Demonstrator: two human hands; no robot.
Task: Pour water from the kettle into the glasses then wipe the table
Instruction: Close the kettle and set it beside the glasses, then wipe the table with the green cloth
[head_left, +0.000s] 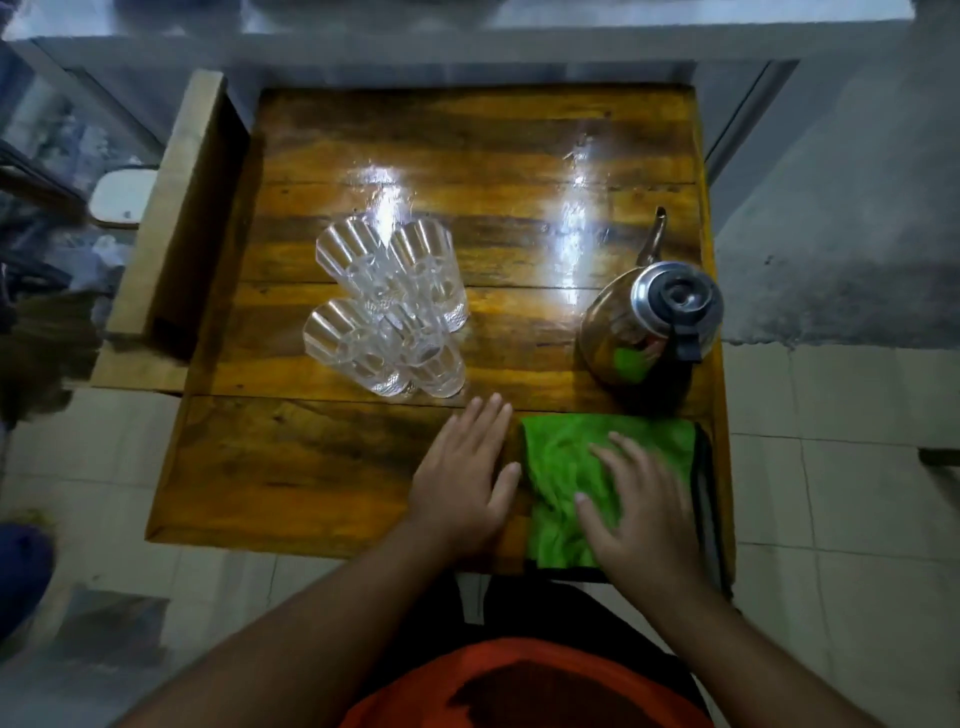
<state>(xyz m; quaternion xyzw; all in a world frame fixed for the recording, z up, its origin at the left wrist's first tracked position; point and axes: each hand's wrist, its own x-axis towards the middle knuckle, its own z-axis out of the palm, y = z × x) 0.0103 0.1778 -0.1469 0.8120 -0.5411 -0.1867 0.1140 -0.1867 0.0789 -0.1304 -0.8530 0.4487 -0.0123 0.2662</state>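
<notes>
Glasses (387, 306) clustered mid-table; kettle (649, 322) (lid on) behind cloth (561, 483).

No text, label, brand, number or sign can be read anywhere in the frame.

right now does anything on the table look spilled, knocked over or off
Nothing looks spilled or knocked over. The four glasses stand upright, bunched close together. The kettle stands upright with its lid on. The green cloth lies at the near edge under the right hand; the left hand rests flat on the table.
</notes>
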